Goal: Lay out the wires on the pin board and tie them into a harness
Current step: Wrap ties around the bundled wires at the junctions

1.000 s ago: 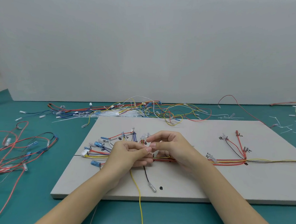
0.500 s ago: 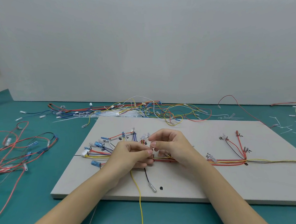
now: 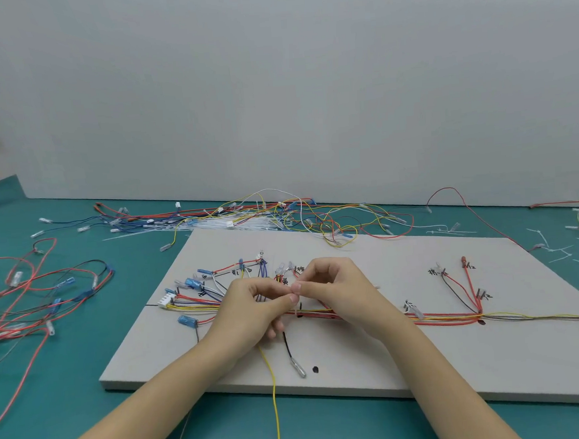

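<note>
A: Nearest us, at the bottom centre of the frame, a thin yellow wire (image 3: 275,409) is trailing off the front edge of the pin board (image 3: 429,374), a flat, matte, pale grey slab.

B: Just above it, mid-frame, we are pinching with both hands. Our left hand (image 3: 253,311) and right hand (image 3: 337,291) are meeting thumb to fingertip over the wire bundle (image 3: 442,318), apparently holding a slim white cable tie (image 3: 298,309); it is too small to be sure.

A: So we are judging this as the tying step, with the laying-out looking mostly done?

B: Yes. Next we are probably needing to thread the tail and pull it snug without shifting the thin, flexible red, yellow and black strands.

A: Further up, loose wires (image 3: 281,216) are tangling along the board's far edge against the plain grey wall, and more red loops (image 3: 29,295) are sprawling at the left on the smooth teal table (image 3: 70,389).
</note>
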### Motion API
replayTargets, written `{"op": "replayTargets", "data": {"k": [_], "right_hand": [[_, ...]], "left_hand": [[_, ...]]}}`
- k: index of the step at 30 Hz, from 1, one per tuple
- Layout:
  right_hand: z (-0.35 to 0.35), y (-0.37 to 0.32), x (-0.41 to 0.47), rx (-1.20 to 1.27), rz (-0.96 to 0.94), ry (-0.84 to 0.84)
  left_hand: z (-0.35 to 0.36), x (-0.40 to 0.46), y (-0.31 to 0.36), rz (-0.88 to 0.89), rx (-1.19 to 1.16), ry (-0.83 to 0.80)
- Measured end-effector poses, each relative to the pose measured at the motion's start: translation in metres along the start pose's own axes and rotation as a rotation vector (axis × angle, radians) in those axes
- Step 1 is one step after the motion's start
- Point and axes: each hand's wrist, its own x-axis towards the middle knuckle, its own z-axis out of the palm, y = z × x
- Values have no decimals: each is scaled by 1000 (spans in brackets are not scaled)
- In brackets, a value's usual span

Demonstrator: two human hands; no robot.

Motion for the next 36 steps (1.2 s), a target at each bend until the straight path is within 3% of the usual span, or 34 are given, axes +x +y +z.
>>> {"op": "replayTargets", "data": {"k": [36], "right_hand": [[0,-2,1,-104,-27,27]], "left_hand": [[1,5,-10,96,160,-7]]}}
